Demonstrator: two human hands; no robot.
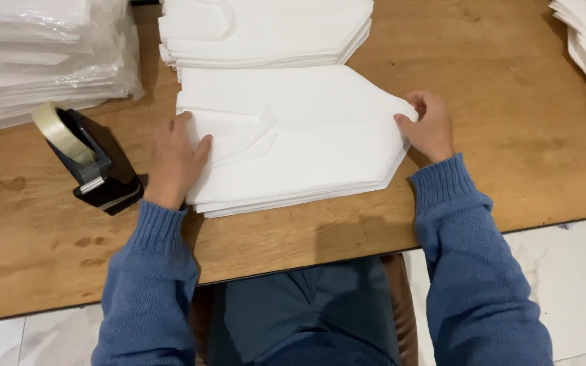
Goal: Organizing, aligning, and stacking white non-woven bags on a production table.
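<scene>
1. On the wooden surface, centre: stack of white folded paper pieces, both hands squaring it.
2. Left hand lies flat on the stack's left end, grip open, holding nothing.
3. Right hand pinches the right pointed edge, grip closed on it.
4. Tape dispenser just left of the left hand.
5. Step, as judged: aligning edges; next needs even pressure from both sides.

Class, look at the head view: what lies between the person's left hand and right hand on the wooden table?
In the head view, a stack of folded white paper sheets spans the gap; left hand and right hand each touch it.
</scene>
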